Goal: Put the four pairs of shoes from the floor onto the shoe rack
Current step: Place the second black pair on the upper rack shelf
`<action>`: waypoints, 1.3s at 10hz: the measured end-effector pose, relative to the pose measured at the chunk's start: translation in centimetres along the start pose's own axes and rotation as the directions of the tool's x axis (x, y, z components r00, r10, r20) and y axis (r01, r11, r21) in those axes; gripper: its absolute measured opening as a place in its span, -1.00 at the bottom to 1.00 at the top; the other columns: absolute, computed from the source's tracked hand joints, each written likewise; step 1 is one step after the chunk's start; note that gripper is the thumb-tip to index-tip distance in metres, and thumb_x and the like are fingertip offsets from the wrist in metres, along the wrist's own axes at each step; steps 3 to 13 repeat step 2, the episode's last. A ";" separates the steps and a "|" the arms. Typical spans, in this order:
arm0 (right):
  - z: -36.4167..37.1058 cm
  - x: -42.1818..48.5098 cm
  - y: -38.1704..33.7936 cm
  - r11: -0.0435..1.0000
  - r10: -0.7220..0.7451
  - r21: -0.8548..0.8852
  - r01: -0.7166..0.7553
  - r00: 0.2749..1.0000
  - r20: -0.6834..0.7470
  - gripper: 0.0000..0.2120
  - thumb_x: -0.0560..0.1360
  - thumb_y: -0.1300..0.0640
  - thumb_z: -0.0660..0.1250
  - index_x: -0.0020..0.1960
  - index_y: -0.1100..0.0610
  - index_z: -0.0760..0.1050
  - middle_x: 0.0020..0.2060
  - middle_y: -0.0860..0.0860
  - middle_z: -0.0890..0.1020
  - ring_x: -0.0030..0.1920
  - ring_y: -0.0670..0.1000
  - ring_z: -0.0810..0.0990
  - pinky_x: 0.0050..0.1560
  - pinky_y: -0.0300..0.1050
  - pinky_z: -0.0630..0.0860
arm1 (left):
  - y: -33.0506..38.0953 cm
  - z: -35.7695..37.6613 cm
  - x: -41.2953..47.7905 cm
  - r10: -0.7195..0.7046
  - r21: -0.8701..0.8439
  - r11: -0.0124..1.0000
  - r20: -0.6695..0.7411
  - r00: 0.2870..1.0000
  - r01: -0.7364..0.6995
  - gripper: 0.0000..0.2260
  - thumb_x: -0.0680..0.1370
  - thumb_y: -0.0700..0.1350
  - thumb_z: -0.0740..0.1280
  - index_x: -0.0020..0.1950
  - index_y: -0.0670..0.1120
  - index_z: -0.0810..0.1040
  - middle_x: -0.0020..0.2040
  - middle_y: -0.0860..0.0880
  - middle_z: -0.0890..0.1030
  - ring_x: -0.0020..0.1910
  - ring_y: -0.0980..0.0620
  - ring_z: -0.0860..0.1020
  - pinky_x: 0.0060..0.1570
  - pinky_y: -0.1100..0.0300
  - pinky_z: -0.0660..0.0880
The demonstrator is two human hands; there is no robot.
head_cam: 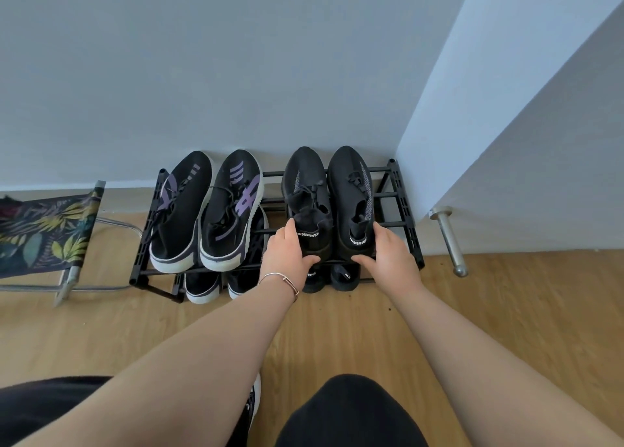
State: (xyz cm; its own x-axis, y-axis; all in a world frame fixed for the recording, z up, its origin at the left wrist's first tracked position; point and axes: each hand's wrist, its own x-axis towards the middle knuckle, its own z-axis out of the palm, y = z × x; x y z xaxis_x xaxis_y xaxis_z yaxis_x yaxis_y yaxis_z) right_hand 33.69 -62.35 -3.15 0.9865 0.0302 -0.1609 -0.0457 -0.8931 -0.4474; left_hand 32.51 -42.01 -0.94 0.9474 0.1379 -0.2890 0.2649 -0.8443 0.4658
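A black metal shoe rack (408,217) stands against the wall. On its top tier, a black pair with purple stripes and white soles (206,207) sits at the left, and an all-black knit pair fills the right side. My left hand (287,254) grips the heel of the left black knit shoe (305,190). My right hand (391,257) grips the heel of the right black knit shoe (351,190). On the lower tier, the heels of a white-soled pair (202,288) and of a black pair (344,278) poke out.
A folding stool with leaf-print fabric (47,234) stands to the left of the rack. A white door with a metal handle (449,237) juts out on the right. Wooden floor (506,311) lies in front; my dark-clad knees fill the bottom edge.
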 end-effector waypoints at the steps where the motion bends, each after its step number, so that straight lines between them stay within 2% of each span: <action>1: -0.9 -0.5 -0.7 0.999 0.022 -0.035 -0.020 0.999 0.035 -0.27 0.49 -0.12 0.43 0.53 0.13 0.25 0.42 0.06 0.46 0.44 0.09 0.39 0.35 0.03 0.41 | 0.2 -0.7 -0.4 0.000 0.079 0.997 0.054 0.999 -0.005 -0.15 0.53 0.03 0.44 0.62 -0.18 -0.02 0.52 -0.17 0.31 0.49 -0.15 0.31 0.39 -0.01 0.37; 2: -2.8 -1.7 -2.7 0.997 0.060 -0.062 -0.056 0.995 0.078 -0.17 0.53 -0.12 0.38 0.61 0.19 0.07 0.53 0.12 0.32 0.52 0.13 0.28 0.44 0.05 0.32 | 0.2 -2.6 -1.5 -0.012 0.132 0.991 0.104 0.995 -0.002 -0.13 0.56 0.04 0.39 0.62 -0.22 -0.09 0.57 -0.20 0.21 0.52 -0.19 0.25 0.42 -0.02 0.34; 13: -2.8 -1.7 -2.7 0.997 0.060 -0.062 -0.056 0.995 0.078 -0.17 0.53 -0.12 0.38 0.61 0.19 0.07 0.53 0.12 0.32 0.52 0.13 0.28 0.44 0.05 0.32 | 0.2 -2.6 -1.5 -0.012 0.132 0.991 0.104 0.995 -0.002 -0.13 0.56 0.04 0.39 0.62 -0.22 -0.09 0.57 -0.20 0.21 0.52 -0.19 0.25 0.42 -0.02 0.34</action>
